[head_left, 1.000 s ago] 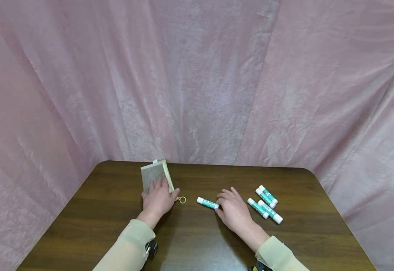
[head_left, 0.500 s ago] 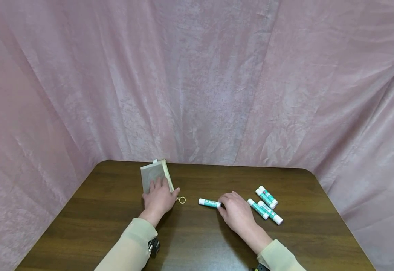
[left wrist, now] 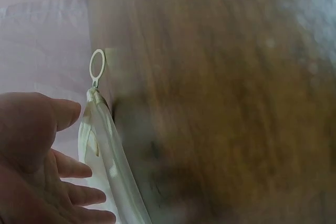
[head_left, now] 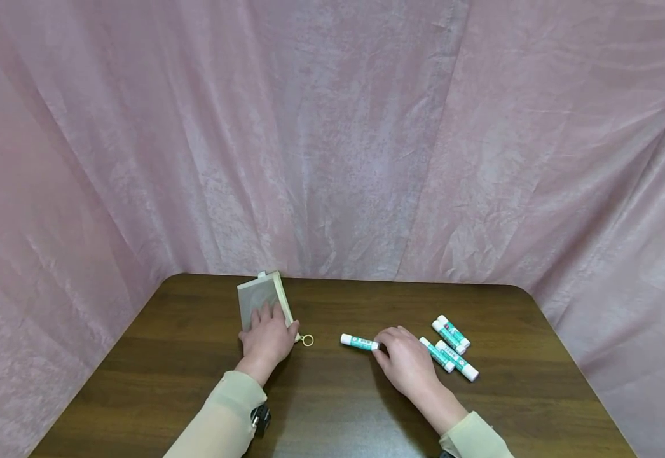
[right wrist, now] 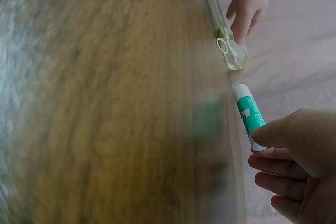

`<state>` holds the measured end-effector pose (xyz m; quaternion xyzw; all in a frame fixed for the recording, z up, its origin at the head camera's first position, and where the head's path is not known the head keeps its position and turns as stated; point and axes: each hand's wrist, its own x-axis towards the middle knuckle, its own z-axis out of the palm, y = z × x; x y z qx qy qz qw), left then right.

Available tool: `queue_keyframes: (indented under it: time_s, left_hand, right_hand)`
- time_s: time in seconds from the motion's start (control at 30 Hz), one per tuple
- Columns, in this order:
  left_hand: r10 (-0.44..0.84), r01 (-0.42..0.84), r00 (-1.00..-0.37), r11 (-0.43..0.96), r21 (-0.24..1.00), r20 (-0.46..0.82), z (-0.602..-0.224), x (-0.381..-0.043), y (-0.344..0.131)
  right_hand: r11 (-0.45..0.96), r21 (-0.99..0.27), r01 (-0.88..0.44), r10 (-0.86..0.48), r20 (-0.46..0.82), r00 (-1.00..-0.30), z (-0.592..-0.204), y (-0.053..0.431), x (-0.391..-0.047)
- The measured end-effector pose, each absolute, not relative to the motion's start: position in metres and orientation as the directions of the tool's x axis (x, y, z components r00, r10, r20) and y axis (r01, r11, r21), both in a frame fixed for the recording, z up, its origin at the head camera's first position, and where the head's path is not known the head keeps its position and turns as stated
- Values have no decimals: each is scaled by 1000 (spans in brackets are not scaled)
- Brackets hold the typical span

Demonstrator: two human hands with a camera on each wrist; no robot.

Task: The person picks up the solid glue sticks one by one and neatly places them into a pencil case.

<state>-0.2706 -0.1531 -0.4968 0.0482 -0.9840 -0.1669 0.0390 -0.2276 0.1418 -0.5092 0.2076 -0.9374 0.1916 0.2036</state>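
Observation:
My left hand (head_left: 268,342) rests on a pale grey zip pouch (head_left: 255,294) with straight, slightly spread fingers. From the pouch's near right corner sticks out a cream zip-pull ring (head_left: 307,340). In the right wrist view, my right hand (right wrist: 302,163) pinches the end of a green and white glue stick (right wrist: 249,109) between thumb and forefinger, its white cap toward the pouch. The head view has that right hand (head_left: 408,364) to the right of the pouch, the glue stick pointing left. The left wrist view shows the left fingers (left wrist: 73,166) against the pouch's side.
Several more glue sticks (head_left: 448,356) lie in a loose cluster just right of my right hand, some side by side. All of it is on a brown wooden table (head_left: 332,407) with rounded far corners. A pink curtain (head_left: 332,140) hangs behind the table.
The right hand's fingers have curled in, and it has shifted slightly right, bringing the glue stick along and turning it a little more level. The left hand stays nearly still on the pouch.

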Motion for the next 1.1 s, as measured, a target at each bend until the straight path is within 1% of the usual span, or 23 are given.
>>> queue_keyframes:
  time_s: [0.23,0.63,0.83,1.1]
  left_hand:
    - [-98,-69,-993,943,326,72,-500,-271,-155]
    - [-46,-21,-997,929,370,60,-500,-267,-151]
    - [28,47,-998,910,412,52,-498,-263,-147]
    - [130,139,-990,890,435,49,-499,-259,-141]
  right_hand:
    - [843,-301,-447,-288,449,-846,-510,142,-226]
    - [846,-348,-404,-245,420,-874,-511,146,-227]
    - [846,-358,-394,-232,417,-879,-512,148,-228]
    - [845,-369,-387,-224,412,-883,-512,148,-227]
